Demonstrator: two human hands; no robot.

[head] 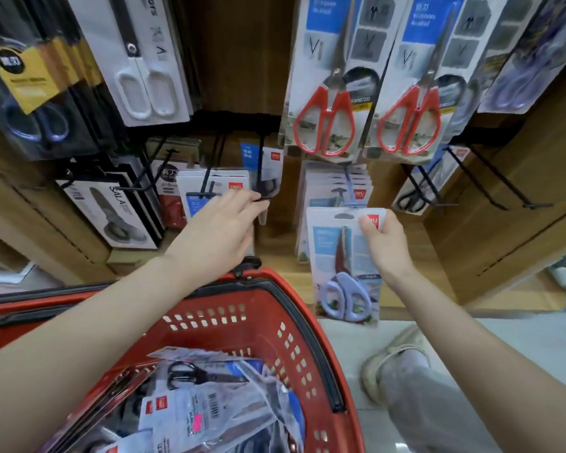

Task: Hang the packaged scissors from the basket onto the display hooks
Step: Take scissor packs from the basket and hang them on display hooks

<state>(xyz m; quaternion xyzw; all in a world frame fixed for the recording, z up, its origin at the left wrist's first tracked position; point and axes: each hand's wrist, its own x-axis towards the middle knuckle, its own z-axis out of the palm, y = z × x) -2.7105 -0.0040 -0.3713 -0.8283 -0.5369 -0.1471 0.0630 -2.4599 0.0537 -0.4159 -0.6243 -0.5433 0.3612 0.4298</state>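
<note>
**A:** Where are the hands?

**B:** Both are up at a wooden wall [504,197] of hooks, seen from above. The right hand [386,246] pinches a pack [340,273] of scissors by its top right corner, with the thumb on the front and the other fingers behind.

**A:** What kind of scissors?

**B:** Pale blue handles, blades pointing up, on a white and blue card. The pack hangs upright in the air, in front of the wall's lower row.

**A:** Is it on a hook?

**B:** No. Its slot [343,216] is free and sits just under the tip of a blue hook [352,201]. A stack [321,184] of like cards hangs on that hook, behind the held pack.

**A:** And the left hand?

**B:** The left hand [219,230] reaches forward, to the left of the pack. Its fingers are nearly straight and close together, with the tips touching the end of a black hook [264,199]. It holds nothing.

**A:** Where is the basket?

**B:** The basket [275,325], red with a black rim, is low in view, under the left forearm. More packs [209,400] lie in it in a loose heap, one with black handles on top.

**A:** Anything else?

**B:** Two red-handled packs [324,122] hang side by side above the blue hook, and a white-handled pack [147,89] hangs higher on the left. A pale shoe [396,354] rests on the floor, right of the basket.
</note>
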